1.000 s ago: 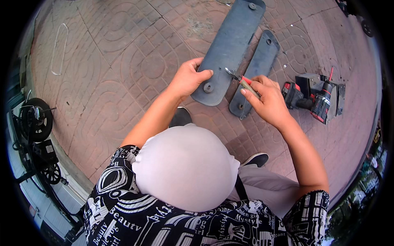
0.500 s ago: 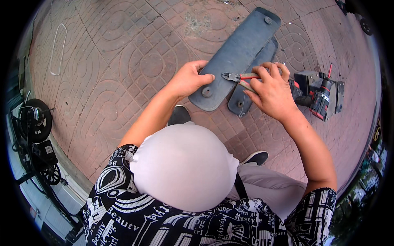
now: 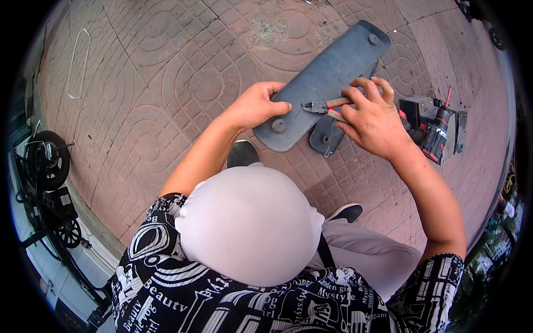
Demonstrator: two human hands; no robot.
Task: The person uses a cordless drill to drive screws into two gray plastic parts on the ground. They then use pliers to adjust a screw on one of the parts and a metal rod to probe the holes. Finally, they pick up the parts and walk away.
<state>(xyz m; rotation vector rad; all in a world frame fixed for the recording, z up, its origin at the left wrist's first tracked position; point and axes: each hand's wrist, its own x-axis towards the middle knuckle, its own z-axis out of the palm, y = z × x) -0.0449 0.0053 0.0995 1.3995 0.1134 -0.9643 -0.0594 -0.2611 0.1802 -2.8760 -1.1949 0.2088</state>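
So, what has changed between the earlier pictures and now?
The long dark grey round-ended panel swung its far end right and nearer the person, covering more of the smaller grey panel. The metal pliers with red and beige handles now show their handles spread in the right hand. The left hand still grips the near end; the black and red drill stayed.

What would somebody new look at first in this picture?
Probably the big pale dome in the lower middle. Above it, the left hand grips a long dark panel, and the right hand holds red-and-grey pliers over it. Off to the right is a black-and-red drill.
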